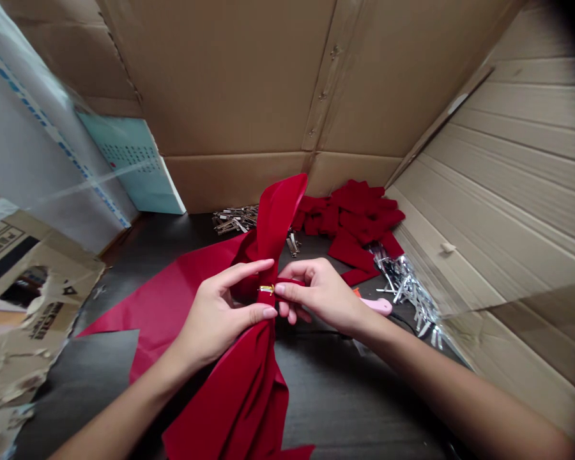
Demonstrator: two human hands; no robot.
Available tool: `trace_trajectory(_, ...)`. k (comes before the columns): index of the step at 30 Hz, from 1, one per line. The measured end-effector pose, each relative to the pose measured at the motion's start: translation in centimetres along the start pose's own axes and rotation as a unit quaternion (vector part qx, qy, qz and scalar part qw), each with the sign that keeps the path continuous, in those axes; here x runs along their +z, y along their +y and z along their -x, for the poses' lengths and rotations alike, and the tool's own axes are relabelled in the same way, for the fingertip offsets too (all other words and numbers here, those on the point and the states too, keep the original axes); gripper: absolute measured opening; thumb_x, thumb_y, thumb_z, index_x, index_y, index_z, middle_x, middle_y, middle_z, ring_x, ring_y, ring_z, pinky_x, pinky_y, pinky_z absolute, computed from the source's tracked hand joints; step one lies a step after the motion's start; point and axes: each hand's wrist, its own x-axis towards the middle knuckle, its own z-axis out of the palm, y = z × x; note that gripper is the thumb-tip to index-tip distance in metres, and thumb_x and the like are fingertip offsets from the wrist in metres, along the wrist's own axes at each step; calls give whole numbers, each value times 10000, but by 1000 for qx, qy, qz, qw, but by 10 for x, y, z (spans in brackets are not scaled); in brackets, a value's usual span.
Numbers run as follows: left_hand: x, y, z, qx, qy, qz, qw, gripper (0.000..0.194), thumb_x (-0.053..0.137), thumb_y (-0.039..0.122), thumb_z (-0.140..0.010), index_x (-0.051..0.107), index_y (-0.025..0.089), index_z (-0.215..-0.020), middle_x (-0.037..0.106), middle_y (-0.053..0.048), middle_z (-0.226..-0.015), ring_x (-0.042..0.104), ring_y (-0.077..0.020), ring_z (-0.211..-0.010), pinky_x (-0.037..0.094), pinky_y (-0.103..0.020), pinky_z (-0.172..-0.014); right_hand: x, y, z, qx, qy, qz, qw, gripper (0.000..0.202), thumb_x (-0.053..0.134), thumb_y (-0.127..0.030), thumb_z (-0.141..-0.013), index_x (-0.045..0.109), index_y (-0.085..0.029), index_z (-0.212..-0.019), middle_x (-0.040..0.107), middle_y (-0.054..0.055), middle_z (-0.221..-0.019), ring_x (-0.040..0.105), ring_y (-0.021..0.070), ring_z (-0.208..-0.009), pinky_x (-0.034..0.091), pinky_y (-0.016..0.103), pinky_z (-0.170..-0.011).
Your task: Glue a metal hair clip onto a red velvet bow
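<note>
Cardboard wall: brown panels are standing behind and to the right of a dark tabletop; a pale blue sheet is leaning at the back left.
Red cloth: it is hanging between the hands over the table's middle, gathered narrow at the waist, one end rising, the other spreading toward the near edge. A wider red panel is fanning out leftward; whether it is joined, I cannot tell.
Metal clip: it is lying crosswise on the gathered waist.
Left hand: thumb and forefinger are parting around the clip, their tips resting on the cloth, apparently steadying it; the other fingers are hiding behind.
Right hand: thumb and forefinger are closing in a pinch on a narrow red strip right beside the clip.
Step in hand: the fingers are seemingly fitting strip and clip together at the waist.
Next move: it is probably calling for a firm left hold and light tension on the strip, so the folds are not slipping.
Supplies: loose clips, red pieces, silvery clips and a pink handle are lying beyond and rightward.
</note>
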Motion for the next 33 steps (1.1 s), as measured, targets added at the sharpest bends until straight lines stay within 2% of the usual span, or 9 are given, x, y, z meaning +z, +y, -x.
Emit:
trace_trajectory(6,1,0,0,-3,8,-8,1000,570,818,242,-659,661,238,-1206,691,-80,-1067,660,-244,-940,573,-342,-771,-3,1,-1,-4,-20,-6,1000,248,653,-362,-796,600,-128,-735,644,18,-579,560,84,-446,356,156,-373)
trace_trajectory(10,3,1,1,0,4,15,1000,538,811,240,-670,669,275,-1188,647,-55,-1097,655,-217,-934,584,-317,-755,-7,-2,0,-1,-46,-4,999,222,653,-343,-802,621,-124,-780,664,31,-624,605,105,-504,440,183,-430)
trace_trajectory(14,2,1,1,9,2,5,1000,534,806,244,-681,663,295,-1193,628,-46,-1091,645,-214,-946,581,-312,-761,-12,-6,2,2,-34,16,999,189,657,-311,-796,627,-128,-833,676,40,-657,642,132,-547,487,211,-464)
trace_trajectory(22,0,0,3,31,6,-86,996,542,784,275,-713,635,340,-1230,573,-41,-1145,618,-201,-932,568,-257,-686,-15,-10,2,-1,20,117,993,185,674,-292,-788,583,-141,-733,572,-28,-530,504,67,-441,334,154,-398)
trace_trajectory(26,0,0,3,44,-2,-100,994,537,776,258,-723,623,370,-1226,572,-22,-1126,613,-182,-909,565,-246,-672,-16,-7,1,-5,26,119,993,218,692,-315,-776,575,-139,-725,545,-39,-556,496,63,-454,324,157,-408)
trace_trajectory(33,0,2,2,42,3,-99,994,503,777,274,-724,635,353,-1201,594,-21,-1094,621,-184,-893,562,-250,-654,-17,-9,3,-7,17,106,994,222,704,-327,-769,591,-140,-728,550,-33,-560,495,68,-462,337,163,-413)
